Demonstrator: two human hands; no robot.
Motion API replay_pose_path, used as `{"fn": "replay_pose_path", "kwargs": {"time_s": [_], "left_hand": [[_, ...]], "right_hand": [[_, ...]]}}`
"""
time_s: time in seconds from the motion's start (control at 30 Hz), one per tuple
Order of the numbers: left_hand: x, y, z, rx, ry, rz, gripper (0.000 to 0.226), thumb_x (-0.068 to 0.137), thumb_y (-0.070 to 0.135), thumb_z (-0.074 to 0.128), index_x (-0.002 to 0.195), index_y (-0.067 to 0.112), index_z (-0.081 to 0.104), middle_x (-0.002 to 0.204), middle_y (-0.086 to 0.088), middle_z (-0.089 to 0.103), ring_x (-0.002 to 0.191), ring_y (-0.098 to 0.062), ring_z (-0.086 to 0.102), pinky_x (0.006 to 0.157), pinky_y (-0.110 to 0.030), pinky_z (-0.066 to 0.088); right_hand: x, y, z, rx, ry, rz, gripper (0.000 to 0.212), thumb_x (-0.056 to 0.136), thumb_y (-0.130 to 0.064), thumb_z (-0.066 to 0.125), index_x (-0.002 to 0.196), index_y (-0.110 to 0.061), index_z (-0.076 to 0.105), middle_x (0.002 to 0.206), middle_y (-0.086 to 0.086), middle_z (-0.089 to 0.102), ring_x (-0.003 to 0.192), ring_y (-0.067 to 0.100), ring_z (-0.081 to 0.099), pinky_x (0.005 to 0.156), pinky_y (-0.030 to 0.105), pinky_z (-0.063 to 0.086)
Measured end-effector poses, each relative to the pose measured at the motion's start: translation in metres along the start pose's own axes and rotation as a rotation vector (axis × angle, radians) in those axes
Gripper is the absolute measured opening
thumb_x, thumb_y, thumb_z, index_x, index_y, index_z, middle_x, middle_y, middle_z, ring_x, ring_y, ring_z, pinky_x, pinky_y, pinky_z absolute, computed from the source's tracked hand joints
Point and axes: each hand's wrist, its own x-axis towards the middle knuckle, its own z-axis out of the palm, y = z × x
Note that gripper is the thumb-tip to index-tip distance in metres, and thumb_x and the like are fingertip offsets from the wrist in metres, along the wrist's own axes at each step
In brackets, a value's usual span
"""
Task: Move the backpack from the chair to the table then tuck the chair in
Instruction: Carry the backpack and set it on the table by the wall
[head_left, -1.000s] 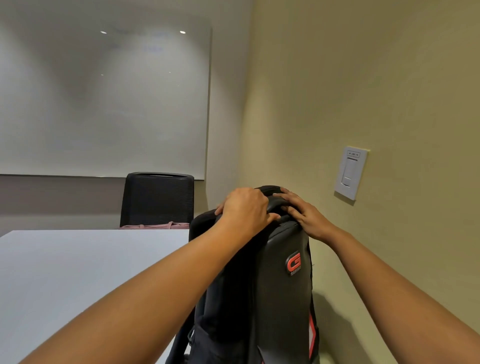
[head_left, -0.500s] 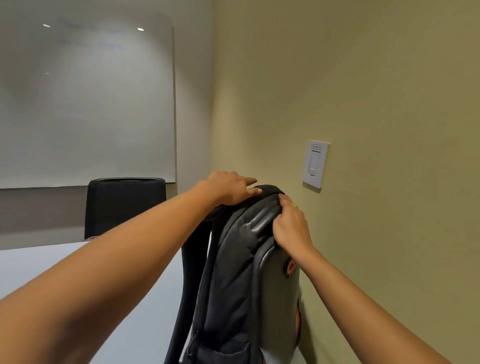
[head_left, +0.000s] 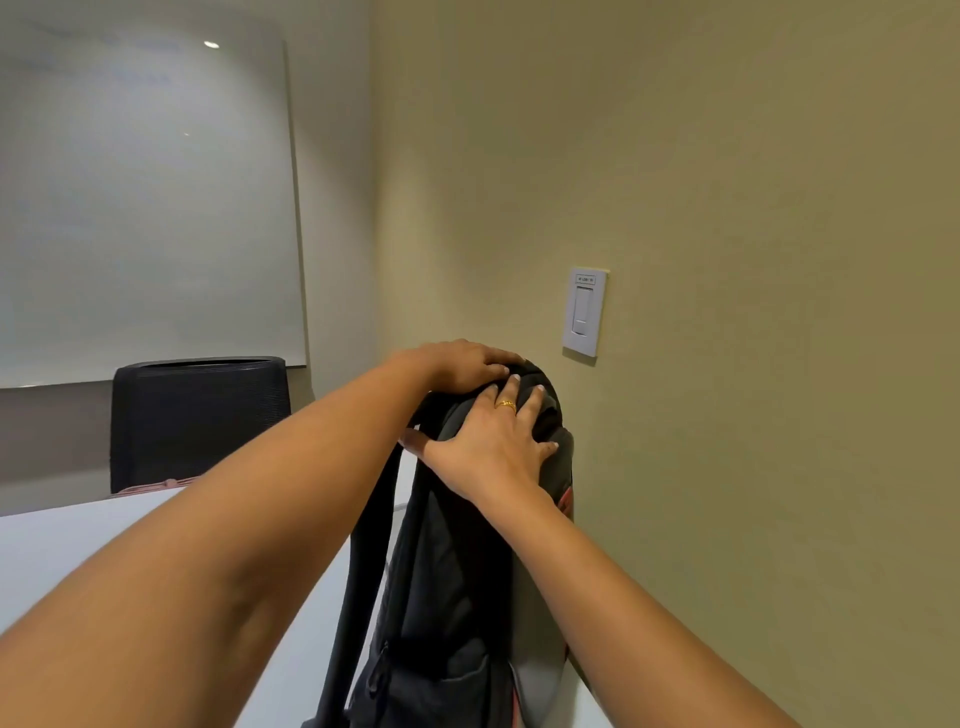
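The black and grey backpack (head_left: 447, 597) stands upright on the right edge of the white table (head_left: 130, 545), leaning close to the yellow-green wall. My left hand (head_left: 462, 364) lies flat over its very top, fingers stretched out. My right hand (head_left: 488, 447), wearing a gold ring, presses with spread fingers against the upper panel just below. One shoulder strap (head_left: 358, 571) hangs down the left side. Neither hand curls around a handle. The bottom of the backpack is cut off by the frame's lower edge.
A black mesh-backed chair (head_left: 197, 415) stands at the far end of the table with something pink on its seat. A whiteboard (head_left: 145, 208) covers the back wall. A white light switch (head_left: 584, 312) sits on the right wall just beyond the backpack.
My right hand has let go of the top edge and now lies flat and spread on the upper panel. The backpack has turned, hiding its red logo, and leans nearer the wall.
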Motion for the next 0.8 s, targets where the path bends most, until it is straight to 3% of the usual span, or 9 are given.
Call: {"fn": "replay_pose_path", "kwargs": {"time_s": [0.13,0.3,0.4,0.5,0.67,0.8], "left_hand": [[0.001,0.002,0.002,0.134,0.061,-0.095,0.042,0.097,0.046,0.026,0.139,0.048,0.029,0.146,0.0,0.042,0.13,-0.025,0.041,0.105,-0.047,0.035],[0.002,0.023,0.003,0.215,0.098,-0.184,0.043,0.095,0.046,0.028,0.138,0.047,0.033,0.142,-0.002,0.045,0.126,-0.027,0.045,0.1,-0.041,0.037],[0.001,0.038,0.003,0.213,0.105,-0.249,0.044,0.097,0.041,0.029,0.14,0.039,0.036,0.143,-0.004,0.044,0.127,-0.028,0.044,0.099,-0.039,0.035],[0.004,0.054,0.006,0.23,0.129,-0.299,0.045,0.097,0.039,0.028,0.139,0.03,0.04,0.141,-0.007,0.045,0.126,-0.029,0.045,0.097,-0.038,0.037],[0.017,0.077,0.013,0.264,0.135,-0.317,0.052,0.095,0.046,0.024,0.132,0.02,0.048,0.13,-0.012,0.053,0.115,-0.034,0.052,0.094,-0.045,0.046],[0.028,0.095,0.028,0.24,0.166,-0.32,0.058,0.095,0.047,0.016,0.136,0.015,0.04,0.132,-0.019,0.048,0.117,-0.042,0.047,0.089,-0.053,0.046]], "right_hand": [[0.001,0.011,-0.003,-0.008,0.017,-0.04,0.102,0.073,-0.065,0.058,0.147,-0.01,0.013,0.158,0.006,-0.001,0.143,0.031,-0.013,0.108,0.066,0.011],[0.004,0.031,-0.018,-0.046,0.005,-0.084,0.088,0.073,-0.061,0.059,0.141,-0.013,0.03,0.155,0.0,0.021,0.143,0.032,-0.001,0.108,0.063,0.021],[0.003,0.046,-0.036,-0.098,0.002,-0.104,0.069,0.072,-0.054,0.061,0.13,-0.02,0.045,0.145,-0.004,0.038,0.139,0.029,0.021,0.103,0.057,0.031],[-0.001,0.067,-0.056,-0.123,0.049,-0.102,0.051,0.07,-0.047,0.063,0.117,-0.027,0.056,0.128,-0.006,0.054,0.121,0.024,0.045,0.097,0.051,0.037],[0.005,0.108,-0.082,-0.203,0.099,-0.041,0.043,0.073,-0.034,0.063,0.115,-0.03,0.061,0.143,-0.009,0.044,0.127,0.019,0.042,0.106,0.049,0.029],[0.016,0.142,-0.092,-0.27,0.171,0.003,0.046,0.078,-0.022,0.06,0.123,-0.028,0.057,0.148,-0.006,0.037,0.138,0.017,0.028,0.108,0.041,0.03]]}}
